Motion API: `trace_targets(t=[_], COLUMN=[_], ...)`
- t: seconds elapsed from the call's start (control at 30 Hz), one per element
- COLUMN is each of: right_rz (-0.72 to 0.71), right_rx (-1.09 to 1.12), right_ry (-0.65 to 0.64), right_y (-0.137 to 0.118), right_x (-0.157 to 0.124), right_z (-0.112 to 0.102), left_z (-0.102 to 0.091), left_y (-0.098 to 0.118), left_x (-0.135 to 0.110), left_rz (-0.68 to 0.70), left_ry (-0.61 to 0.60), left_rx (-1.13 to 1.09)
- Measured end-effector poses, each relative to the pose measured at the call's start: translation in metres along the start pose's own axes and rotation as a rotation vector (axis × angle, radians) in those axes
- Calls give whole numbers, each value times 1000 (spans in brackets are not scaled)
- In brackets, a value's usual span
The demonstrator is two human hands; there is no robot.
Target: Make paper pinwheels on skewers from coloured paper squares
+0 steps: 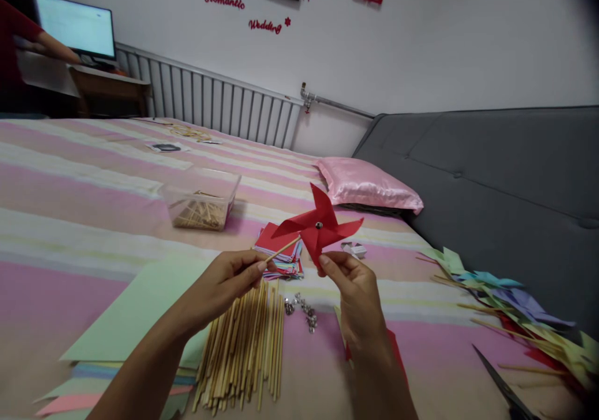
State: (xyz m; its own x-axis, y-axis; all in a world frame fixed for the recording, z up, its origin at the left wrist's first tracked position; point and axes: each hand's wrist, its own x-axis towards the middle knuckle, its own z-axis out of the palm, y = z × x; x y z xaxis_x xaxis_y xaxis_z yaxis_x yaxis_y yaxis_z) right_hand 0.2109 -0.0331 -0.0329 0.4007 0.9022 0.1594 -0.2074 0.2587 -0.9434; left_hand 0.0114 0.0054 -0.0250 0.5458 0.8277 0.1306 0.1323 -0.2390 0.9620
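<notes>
My left hand (236, 279) pinches a thin wooden stick (283, 248) whose far end meets the red paper pinwheel (322, 228). A silver pin head shows at the pinwheel's centre. With thumb and fingers, my right hand (353, 286) grips the pinwheel's lower blade. Whether the stick is fastened to the pinwheel is hidden behind the paper. Below my hands lie a bundle of wooden sticks (243, 345) and a small heap of silver pushpins (302, 311). A stack of coloured paper squares (281, 251), red on top, sits just beyond.
A clear plastic box (203, 198) holds more sticks. Coloured paper sheets (135, 307) lie at left. Finished pinwheels (519, 307) and dark scissors (503, 385) are at right. A pink pillow (369, 183) rests by the grey headboard (491, 176). Another person's arm (56, 45) is near a monitor.
</notes>
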Motion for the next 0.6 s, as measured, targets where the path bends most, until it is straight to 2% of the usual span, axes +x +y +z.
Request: trace_targets(t=[0.13,0.23,0.43,0.6], right_rz=[35,9,-153,-165], right_rx=[-14,13,175,171], right_ry=[-60,-45,124,247], right_y=[2,2,-7,-8], right_x=[-3,-2,3,8], right_z=[4,4,-8,-17], left_z=[2,0,-5,-3], left_y=[1,0,-4,-3], left_x=[0,0,0,0], left_rz=[4,2,-18,-41], left_ry=[-4,2,13,-13], left_rx=[-9,0,76,96])
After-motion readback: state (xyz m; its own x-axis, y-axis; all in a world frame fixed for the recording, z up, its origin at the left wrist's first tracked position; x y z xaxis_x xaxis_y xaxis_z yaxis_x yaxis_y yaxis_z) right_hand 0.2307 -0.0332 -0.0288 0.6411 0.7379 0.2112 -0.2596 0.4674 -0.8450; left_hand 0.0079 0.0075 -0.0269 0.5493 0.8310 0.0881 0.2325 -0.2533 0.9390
